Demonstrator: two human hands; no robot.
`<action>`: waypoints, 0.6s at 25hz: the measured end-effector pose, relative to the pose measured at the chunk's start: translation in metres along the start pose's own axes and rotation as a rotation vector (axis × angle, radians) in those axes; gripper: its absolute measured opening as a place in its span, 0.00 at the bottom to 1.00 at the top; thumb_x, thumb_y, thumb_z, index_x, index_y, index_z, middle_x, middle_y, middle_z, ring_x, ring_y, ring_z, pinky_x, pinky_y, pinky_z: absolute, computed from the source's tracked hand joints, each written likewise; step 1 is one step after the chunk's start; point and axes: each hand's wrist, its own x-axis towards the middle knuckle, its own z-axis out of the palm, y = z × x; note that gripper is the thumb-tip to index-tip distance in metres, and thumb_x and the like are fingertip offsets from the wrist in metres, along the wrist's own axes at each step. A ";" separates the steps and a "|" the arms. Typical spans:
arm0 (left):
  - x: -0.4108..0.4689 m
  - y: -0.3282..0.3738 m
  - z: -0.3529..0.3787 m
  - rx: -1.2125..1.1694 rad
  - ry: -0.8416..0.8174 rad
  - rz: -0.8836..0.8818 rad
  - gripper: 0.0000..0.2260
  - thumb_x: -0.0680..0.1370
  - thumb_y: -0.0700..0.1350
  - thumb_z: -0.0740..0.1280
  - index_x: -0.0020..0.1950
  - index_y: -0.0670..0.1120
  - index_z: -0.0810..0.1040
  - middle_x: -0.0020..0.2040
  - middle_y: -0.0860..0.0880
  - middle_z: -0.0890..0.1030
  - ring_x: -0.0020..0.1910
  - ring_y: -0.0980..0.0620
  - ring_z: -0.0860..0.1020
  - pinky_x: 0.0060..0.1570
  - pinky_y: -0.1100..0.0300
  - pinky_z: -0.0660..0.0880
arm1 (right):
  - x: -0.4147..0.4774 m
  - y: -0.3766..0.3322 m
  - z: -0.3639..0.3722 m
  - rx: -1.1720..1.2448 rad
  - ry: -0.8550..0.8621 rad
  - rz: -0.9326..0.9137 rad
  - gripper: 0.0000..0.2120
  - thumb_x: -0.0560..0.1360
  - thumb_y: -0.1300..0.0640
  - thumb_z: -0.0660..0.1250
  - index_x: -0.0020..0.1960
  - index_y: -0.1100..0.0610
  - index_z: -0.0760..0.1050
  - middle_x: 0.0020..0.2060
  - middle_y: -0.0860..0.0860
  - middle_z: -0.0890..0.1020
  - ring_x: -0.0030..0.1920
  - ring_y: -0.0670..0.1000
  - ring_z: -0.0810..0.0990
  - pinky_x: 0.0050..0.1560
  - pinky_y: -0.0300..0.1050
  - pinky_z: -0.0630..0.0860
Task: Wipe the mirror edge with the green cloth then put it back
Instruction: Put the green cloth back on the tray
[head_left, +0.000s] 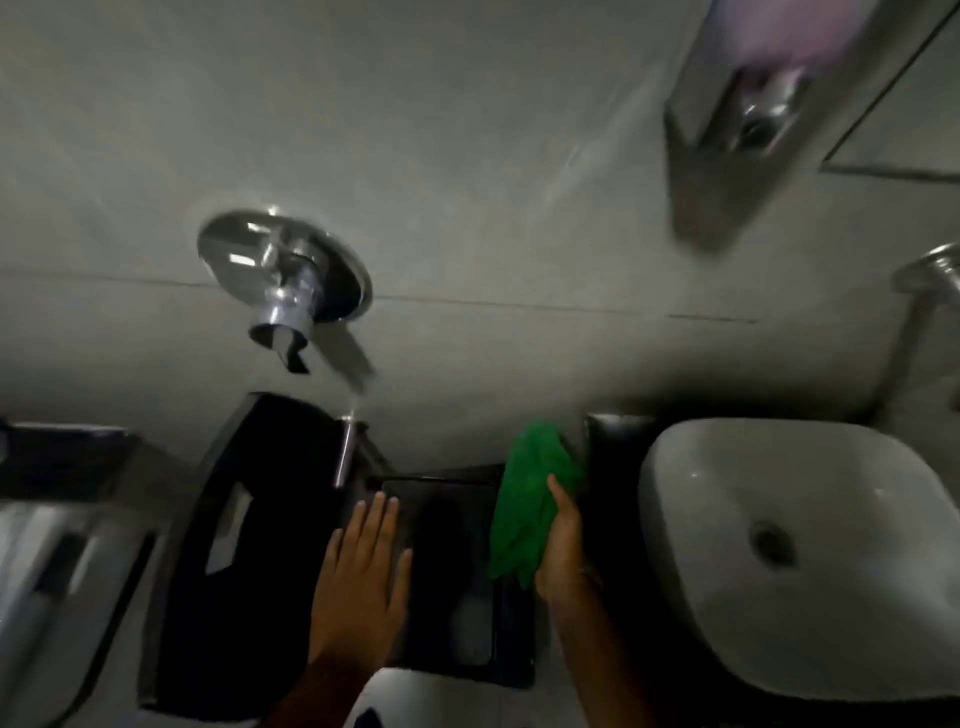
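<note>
A green cloth (530, 499) hangs crumpled in my right hand (563, 540), low in the view beside the white basin. It dangles over the right side of a black bin lid (447, 561) below the wall. My left hand (363, 577) hovers flat with fingers spread over the lid's left side and holds nothing. The mirror (904, 119) shows only as a framed corner at the top right, far above both hands. The frame is dim and blurred.
A white oval basin (810, 561) fills the lower right. A black paper dispenser (260, 545) stands left of the bin, with a chrome wall fitting (285, 280) above it. A steel soap dispenser (737, 130) hangs top right beside the mirror.
</note>
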 end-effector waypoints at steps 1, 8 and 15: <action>-0.004 -0.016 0.029 -0.002 -0.048 -0.012 0.39 0.89 0.62 0.37 0.84 0.40 0.72 0.84 0.42 0.71 0.83 0.38 0.70 0.82 0.52 0.52 | 0.021 0.021 -0.006 -0.073 0.005 -0.004 0.31 0.74 0.44 0.75 0.70 0.64 0.76 0.59 0.63 0.82 0.59 0.64 0.80 0.64 0.56 0.75; 0.001 -0.088 0.184 -0.004 -0.174 -0.115 0.35 0.86 0.61 0.43 0.91 0.46 0.55 0.90 0.48 0.52 0.90 0.46 0.51 0.88 0.45 0.49 | 0.154 0.226 -0.024 -1.326 -0.116 -0.296 0.28 0.87 0.55 0.59 0.85 0.58 0.56 0.86 0.56 0.54 0.86 0.57 0.53 0.86 0.56 0.52; 0.016 -0.102 0.180 0.073 -0.201 -0.071 0.34 0.86 0.61 0.40 0.92 0.50 0.47 0.91 0.48 0.45 0.91 0.47 0.44 0.88 0.45 0.44 | 0.144 0.254 -0.020 -1.858 0.035 -0.456 0.35 0.85 0.40 0.54 0.86 0.51 0.47 0.87 0.56 0.47 0.87 0.59 0.47 0.84 0.66 0.50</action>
